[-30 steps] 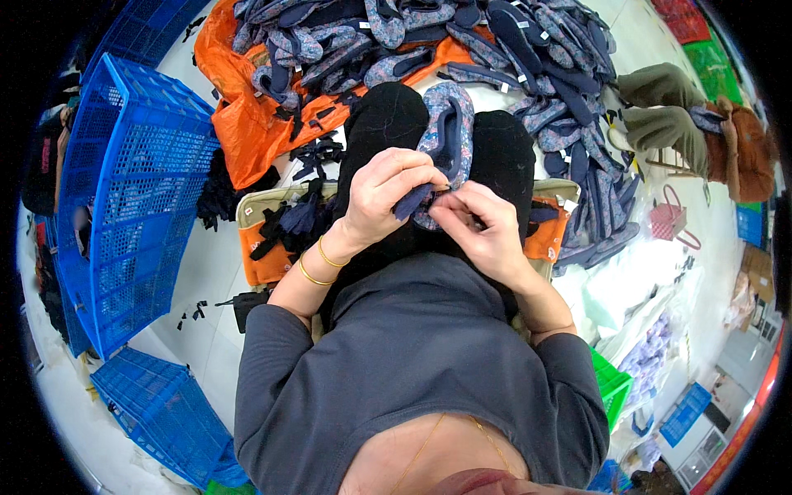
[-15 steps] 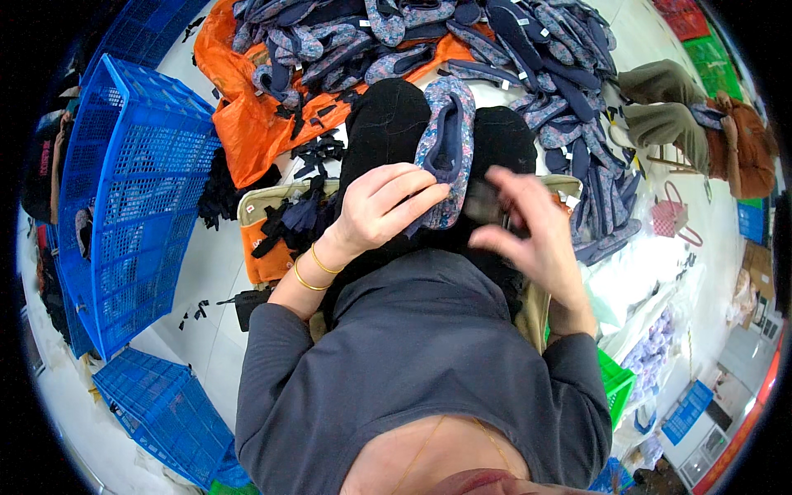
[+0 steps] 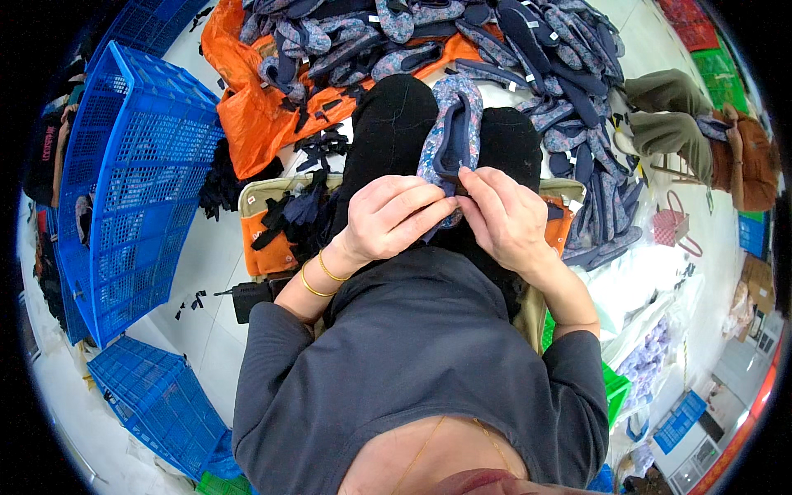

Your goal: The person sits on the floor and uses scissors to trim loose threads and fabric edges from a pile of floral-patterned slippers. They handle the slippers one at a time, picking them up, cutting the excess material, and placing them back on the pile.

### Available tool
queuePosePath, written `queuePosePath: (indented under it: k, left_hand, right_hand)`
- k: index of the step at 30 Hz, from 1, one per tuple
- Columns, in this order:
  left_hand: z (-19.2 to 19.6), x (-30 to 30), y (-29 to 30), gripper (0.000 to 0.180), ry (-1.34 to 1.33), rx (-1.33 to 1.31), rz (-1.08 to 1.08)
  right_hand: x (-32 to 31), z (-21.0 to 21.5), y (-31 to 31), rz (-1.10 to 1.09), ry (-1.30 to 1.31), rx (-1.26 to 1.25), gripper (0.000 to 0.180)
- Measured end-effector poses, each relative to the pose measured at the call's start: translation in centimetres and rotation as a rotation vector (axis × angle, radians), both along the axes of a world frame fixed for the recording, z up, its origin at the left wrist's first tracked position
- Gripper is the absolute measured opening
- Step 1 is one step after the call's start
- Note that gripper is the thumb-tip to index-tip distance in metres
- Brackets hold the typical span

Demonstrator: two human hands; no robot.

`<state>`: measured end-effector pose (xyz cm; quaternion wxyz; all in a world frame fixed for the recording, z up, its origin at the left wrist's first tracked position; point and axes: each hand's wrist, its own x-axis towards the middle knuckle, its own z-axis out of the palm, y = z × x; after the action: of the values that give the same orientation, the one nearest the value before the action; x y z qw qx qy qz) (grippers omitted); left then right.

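A slipper (image 3: pixel 452 124) in blue-pink floral fabric with a dark lining lies lengthwise over my lap, its near end between my hands. My left hand (image 3: pixel 394 213) pinches the slipper's near rim, with gold bangles on that wrist. Opposite it, my right hand (image 3: pixel 505 216) has thumb and fingers pressed together at the rim of the opening, fingertips almost meeting the left ones. Whether a small piece is caught between the fingertips is hidden. Dark fabric strips (image 3: pixel 301 216) lie on the padded tan-and-orange surface (image 3: pixel 266 247) beside my left thigh.
A big heap of similar slippers (image 3: pixel 569 74) spreads ahead and to the right, partly on an orange sheet (image 3: pixel 239 107). Blue mesh crates (image 3: pixel 153 190) stand at the left. Another person (image 3: pixel 685 136) sits at the far right near a pink checked bag (image 3: pixel 672 221).
My right hand, blurred and apart from the slipper before, has come left onto its near rim, and its fingers have closed. My left hand keeps its pinch. The view has shifted slightly.
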<state>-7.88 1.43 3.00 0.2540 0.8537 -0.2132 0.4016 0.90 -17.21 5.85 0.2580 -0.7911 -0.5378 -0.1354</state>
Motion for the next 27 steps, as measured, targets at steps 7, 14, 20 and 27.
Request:
queuePosePath:
  k: [7,14,20,27]
  left_hand:
    - [0.2,-0.1,0.0,0.024,0.023,0.024,-0.007]
    - [0.0,0.0,-0.3,0.024,-0.011,-0.021,-0.067]
    - [1.1,-3.3,1.2,0.036,0.467,0.111,-0.296]
    - [4.3,2.2,0.4,0.046,0.643,-0.182,0.042]
  right_hand:
    - [0.0,0.0,0.4,-0.004,-0.007,-0.026,0.036]
    - [0.7,-0.5,-0.2,0.019,0.116,0.042,0.028]
    - [2.4,-0.5,-3.8,-0.348,0.56,0.143,0.048]
    - [0.9,-3.9,-4.0,-0.336,1.153,0.214,0.028]
